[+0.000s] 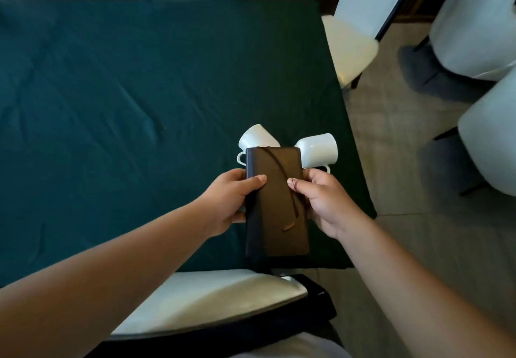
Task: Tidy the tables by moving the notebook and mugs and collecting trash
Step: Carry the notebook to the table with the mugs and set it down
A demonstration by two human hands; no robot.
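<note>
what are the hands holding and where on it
Both hold the brown notebook by its long edges: the left hand grips the spine side, the right hand the opposite edge, thumbs on the cover.

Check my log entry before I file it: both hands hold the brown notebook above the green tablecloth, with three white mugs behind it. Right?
Not quite: the head view shows two white mugs, not three. The left hand and right hand do hold the brown notebook above the green tablecloth.
</note>
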